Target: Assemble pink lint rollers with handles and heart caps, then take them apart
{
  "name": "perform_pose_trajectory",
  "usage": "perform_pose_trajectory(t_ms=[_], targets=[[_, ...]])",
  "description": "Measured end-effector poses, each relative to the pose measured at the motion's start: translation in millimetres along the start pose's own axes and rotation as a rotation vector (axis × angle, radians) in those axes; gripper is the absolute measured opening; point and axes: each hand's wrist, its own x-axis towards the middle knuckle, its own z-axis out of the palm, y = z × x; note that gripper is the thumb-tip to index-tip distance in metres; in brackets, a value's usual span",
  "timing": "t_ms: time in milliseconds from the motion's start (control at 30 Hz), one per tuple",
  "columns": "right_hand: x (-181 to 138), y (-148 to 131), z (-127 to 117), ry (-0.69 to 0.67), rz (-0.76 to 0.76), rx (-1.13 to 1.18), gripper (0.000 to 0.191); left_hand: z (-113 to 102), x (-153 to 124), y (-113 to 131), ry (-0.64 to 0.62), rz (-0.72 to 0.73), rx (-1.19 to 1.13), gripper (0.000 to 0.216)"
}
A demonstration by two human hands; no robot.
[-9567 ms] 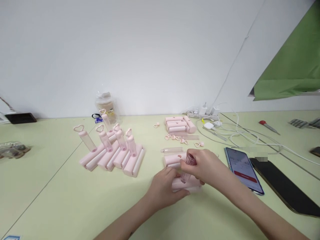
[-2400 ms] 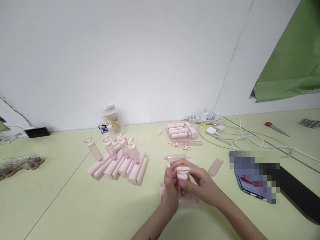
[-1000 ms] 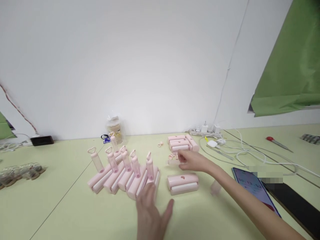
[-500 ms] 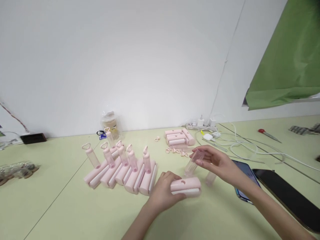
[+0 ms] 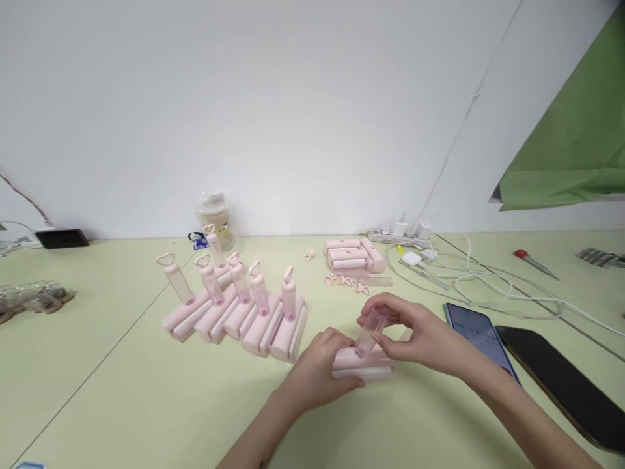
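1. My right hand (image 5: 420, 333) pinches a clear pink tube (image 5: 367, 324) between thumb and fingertips. The tube is tilted, with its lower end at the top of the pink base (image 5: 364, 368). If it meets the base at that slant, I judge it could jam or skid off sideways.
2. My left hand (image 5: 317, 370) is closed around the left end of the pink base and presses it onto the table (image 5: 122, 404). Only one end is held, so a hard push from above might pivot or tip the free end.
3. The tube looks smooth and thin. Too tight a pinch could squirt it out, and it would roll toward the phone (image 5: 476, 331) just beside my right wrist.
4. The row of heart-capped tubes on bases (image 5: 234, 309) stands near my left hand. A jerk that way could topple them one into the next.
5. I cannot tell whether the tube's end already sits in a hole, so I could misjudge how hard to press.
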Motion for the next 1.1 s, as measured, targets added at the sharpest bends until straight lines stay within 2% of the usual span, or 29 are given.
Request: perform_pose_trajectory(t_ms=[233, 433, 567, 700, 767, 900, 1100], targets=[[-2.0, -12.1, -1.8, -0.097, 0.034, -0.027, 0.012, 0.7, -0.1, 2.5, -0.008, 0.001, 0.01, 0.038], [-15.2, -2.3, 4.2, 0.003, 0.163, -0.008, 0.018, 2.1, 0.0, 2.9, 0.019, -0.014, 0.014, 0.035], [-14.0, 0.9, 2.5, 0.103, 0.187, -0.263, 0.026, 2.5, -0.1, 3.3, 0.038, 0.009, 0.03, 0.035], [2.0, -7.5, 0.2, -0.004, 0.16, -0.416, 0.012, 2.8, -0.3, 3.5, 0.039, 0.007, 0.04, 0.034], [11.9, -12.0, 0.6, -0.001, 0.158, -0.474, 0.016, 3.3, -0.7, 3.3, 0.041, 0.0, 0.039, 0.034], [23.1, -17.6, 5.6, 0.077, 0.261, -0.602, 0.026, 5.2, -1.4, 2.6, 0.046, -0.012, 0.039, 0.033], [18.0, -29.2, 24.0, 0.17, 0.403, -0.744, 0.02, 5.4, -0.5, 6.3, 0.063, -0.019, 0.037, 0.036]])
